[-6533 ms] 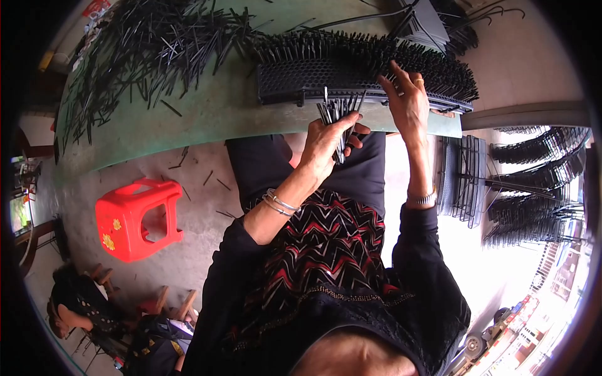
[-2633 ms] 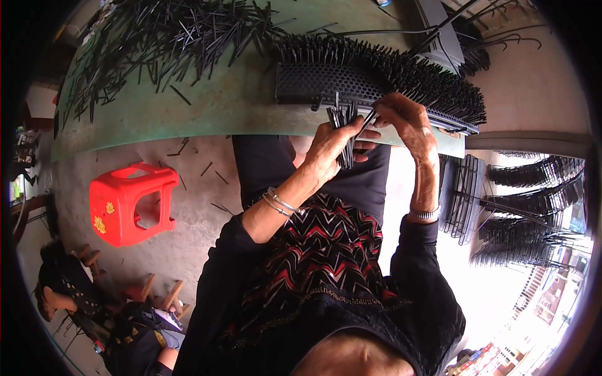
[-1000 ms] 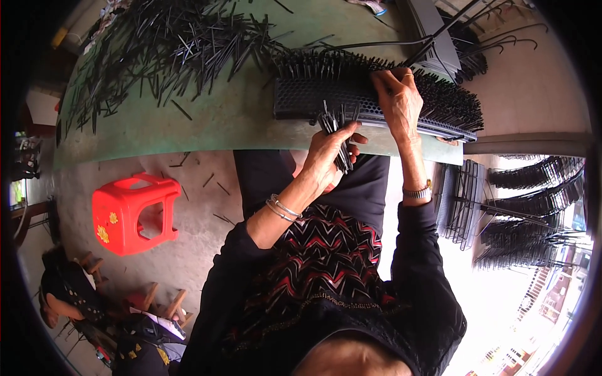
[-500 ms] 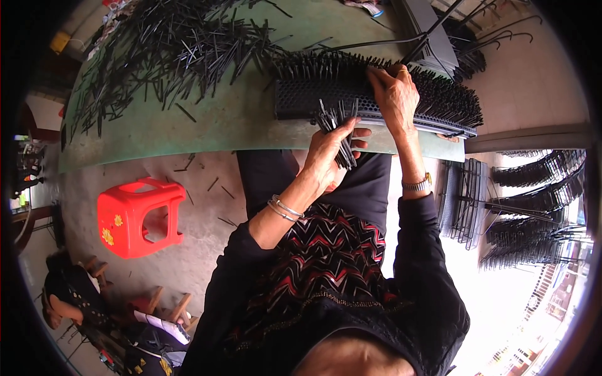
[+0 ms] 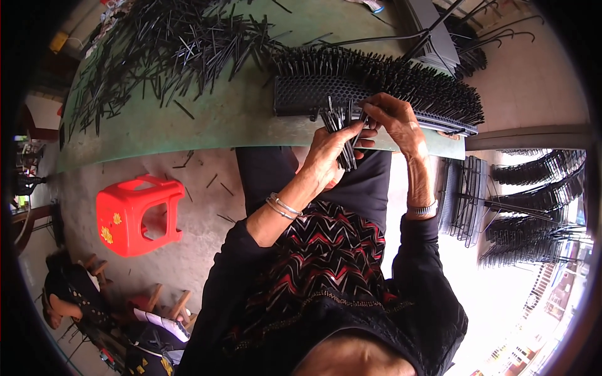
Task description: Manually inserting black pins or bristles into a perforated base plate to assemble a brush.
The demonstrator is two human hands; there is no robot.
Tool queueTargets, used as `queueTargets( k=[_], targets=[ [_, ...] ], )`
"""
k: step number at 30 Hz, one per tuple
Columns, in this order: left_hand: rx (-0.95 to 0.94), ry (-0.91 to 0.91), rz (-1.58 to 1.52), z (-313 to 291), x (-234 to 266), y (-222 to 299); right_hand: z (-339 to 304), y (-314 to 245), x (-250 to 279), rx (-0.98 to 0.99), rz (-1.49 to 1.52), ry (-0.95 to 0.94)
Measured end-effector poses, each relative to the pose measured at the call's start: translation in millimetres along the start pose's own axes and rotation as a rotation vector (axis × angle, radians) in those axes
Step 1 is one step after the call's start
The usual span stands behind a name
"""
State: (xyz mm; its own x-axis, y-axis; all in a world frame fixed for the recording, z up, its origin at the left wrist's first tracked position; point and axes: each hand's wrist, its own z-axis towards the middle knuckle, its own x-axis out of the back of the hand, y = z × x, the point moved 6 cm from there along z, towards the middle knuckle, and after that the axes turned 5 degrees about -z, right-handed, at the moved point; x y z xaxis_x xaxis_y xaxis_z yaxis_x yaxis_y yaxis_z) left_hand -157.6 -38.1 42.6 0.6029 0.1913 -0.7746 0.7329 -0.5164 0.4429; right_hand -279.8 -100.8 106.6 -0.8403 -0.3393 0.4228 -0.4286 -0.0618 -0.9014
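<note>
A bundle of thin black sticks (image 5: 347, 156) is clasped in my left hand (image 5: 327, 150), in front of the table's near edge. My right hand (image 5: 399, 125) has its thumb and fingertips pinched at the upper ends of these sticks; one stick seems to be between them. Just beyond both hands lies a long black perforated rack (image 5: 310, 94). Upright black sticks (image 5: 433, 84) crowd its holes along the back and right side, while bare holes show at its front left. What the right fingertips grip is partly hidden.
Loose black sticks (image 5: 182, 50) are heaped on the green table (image 5: 213, 128) at the far left. A red plastic stool (image 5: 128, 216) stands on the floor to my left. Filled racks (image 5: 533, 194) hang at the right. A person (image 5: 72, 291) sits at the lower left.
My right hand has come back from the rack's upright sticks toward me, down to the bundle in my left hand. The left hand has barely moved.
</note>
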Motion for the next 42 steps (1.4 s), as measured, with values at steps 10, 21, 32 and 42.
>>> queueTargets(
  k=[10, 21, 32, 42],
  targets=[
    [0.021, -0.019, 0.151, 4.7, 6.2, 2.1, -2.1, 5.7, 3.0, -0.116, 0.019, 0.052],
    [0.174, 0.055, 0.110, 30.6, 16.0, 0.1, -2.9, -15.9, 36.2, 0.199, -0.164, 0.715],
    [0.085, 0.092, -0.103, 23.2, 24.0, -6.9, 2.5, -16.1, 31.4, 0.274, -0.554, 0.762],
    [0.022, 0.069, 0.034, 10.7, 14.1, -4.3, 21.0, -14.3, 22.7, 0.340, -0.922, 0.696]
  ],
)
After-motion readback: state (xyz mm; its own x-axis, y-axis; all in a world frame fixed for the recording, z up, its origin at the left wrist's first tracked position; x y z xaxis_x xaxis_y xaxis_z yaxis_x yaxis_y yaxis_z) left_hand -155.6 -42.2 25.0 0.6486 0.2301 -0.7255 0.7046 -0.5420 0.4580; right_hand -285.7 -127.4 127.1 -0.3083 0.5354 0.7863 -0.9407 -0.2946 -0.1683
